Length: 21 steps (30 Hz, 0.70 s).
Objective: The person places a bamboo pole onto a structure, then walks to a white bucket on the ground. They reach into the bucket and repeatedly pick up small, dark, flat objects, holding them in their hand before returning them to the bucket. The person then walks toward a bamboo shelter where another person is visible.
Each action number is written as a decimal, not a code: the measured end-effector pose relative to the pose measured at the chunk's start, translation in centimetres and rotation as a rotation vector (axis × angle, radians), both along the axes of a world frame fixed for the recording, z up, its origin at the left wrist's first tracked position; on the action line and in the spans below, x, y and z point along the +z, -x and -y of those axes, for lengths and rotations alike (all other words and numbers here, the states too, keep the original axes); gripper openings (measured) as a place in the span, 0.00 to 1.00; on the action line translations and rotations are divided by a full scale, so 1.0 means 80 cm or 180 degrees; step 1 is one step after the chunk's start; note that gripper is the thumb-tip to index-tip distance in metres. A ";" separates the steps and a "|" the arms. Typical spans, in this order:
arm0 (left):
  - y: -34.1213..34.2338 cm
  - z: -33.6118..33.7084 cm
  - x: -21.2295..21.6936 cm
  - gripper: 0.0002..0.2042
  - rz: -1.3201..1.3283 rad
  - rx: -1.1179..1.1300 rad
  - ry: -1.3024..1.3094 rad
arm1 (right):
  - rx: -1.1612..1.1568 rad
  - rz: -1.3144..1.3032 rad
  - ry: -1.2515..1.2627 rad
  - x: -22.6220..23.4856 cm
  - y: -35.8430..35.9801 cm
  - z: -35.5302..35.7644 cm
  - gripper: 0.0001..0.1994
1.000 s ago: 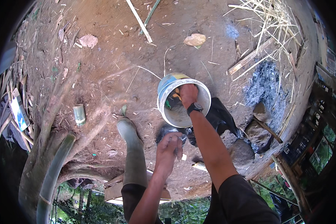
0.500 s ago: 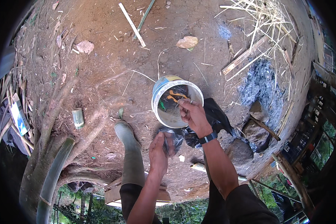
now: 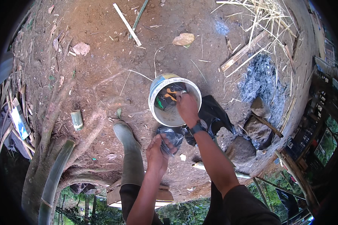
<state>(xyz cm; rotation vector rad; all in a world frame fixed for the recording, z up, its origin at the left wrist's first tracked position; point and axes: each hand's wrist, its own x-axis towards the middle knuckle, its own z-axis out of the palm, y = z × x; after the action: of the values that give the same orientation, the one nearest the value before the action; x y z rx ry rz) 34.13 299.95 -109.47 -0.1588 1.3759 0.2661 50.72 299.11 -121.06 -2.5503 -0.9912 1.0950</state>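
A white plastic bucket (image 3: 156, 98) stands on the bare earth, with an orange-handled tool (image 3: 170, 94) and dark and green items inside. My right hand (image 3: 187, 108), with a black watch at the wrist, reaches over the near rim into the bucket with its fingers curled; whether they hold anything is hidden. My left hand (image 3: 158, 153) is just below the bucket, closed on a crumpled black plastic bag (image 3: 172, 136).
A green rubber boot (image 3: 127, 148) stands left of my hands. Black plastic sheeting (image 3: 214, 111), stones (image 3: 241, 150) and a grey ash patch (image 3: 260, 78) lie to the right. A bamboo pole (image 3: 55, 176), a small green cylinder (image 3: 77, 120), a stick (image 3: 127, 24) and straw (image 3: 266, 18) surround them.
My right hand was inside the bucket, drew back toward my left hand, and now reaches over the rim again. My left hand still grips the black bag.
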 end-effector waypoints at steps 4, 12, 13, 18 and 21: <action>-0.004 0.000 0.000 0.10 0.0244 -0.0075 0.0023 | 0.1089 0.0964 -0.0113 -0.045 0.002 -0.023 0.15; -0.009 -0.008 0.007 0.10 0.0316 -0.0239 -0.0032 | 0.1134 0.0567 -0.0115 -0.057 0.022 0.001 0.13; -0.010 -0.009 0.008 0.10 0.0317 -0.0284 -0.0032 | 0.1279 0.0659 -0.0276 -0.055 0.020 0.008 0.12; -0.004 -0.010 0.005 0.10 0.0325 -0.0156 0.0027 | 0.1063 -0.0183 0.0185 -0.025 0.025 0.007 0.11; -0.004 -0.012 0.007 0.10 0.0329 -0.0083 0.0023 | 0.1238 0.0082 0.0045 -0.011 0.037 0.017 0.11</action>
<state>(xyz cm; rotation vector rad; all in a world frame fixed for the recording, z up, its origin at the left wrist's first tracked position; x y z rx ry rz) 34.46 300.90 -108.88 -0.1586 1.2757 0.2281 47.79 297.74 -121.97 -2.4472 -1.5371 1.1616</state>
